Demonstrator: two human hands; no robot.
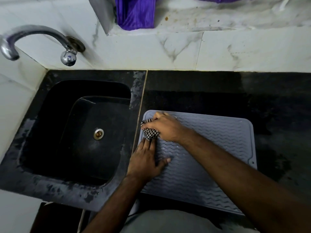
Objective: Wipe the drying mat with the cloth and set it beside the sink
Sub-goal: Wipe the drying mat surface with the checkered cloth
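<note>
A grey drying mat (210,148) with wavy ridges lies flat on the black counter, just right of the sink (80,132). My right hand (165,127) presses a bunched black-and-white checked cloth (149,133) onto the mat's far left corner. My left hand (146,159) rests flat on the mat's left edge, fingers spread, fingertips touching the cloth. Most of the cloth is hidden under my right hand.
The black counter (277,101) carries wet patches around the mat. A chrome tap (38,42) curves over the sink's back left. A purple cloth (135,12) hangs against the marble wall behind. The counter's front edge runs just below the mat.
</note>
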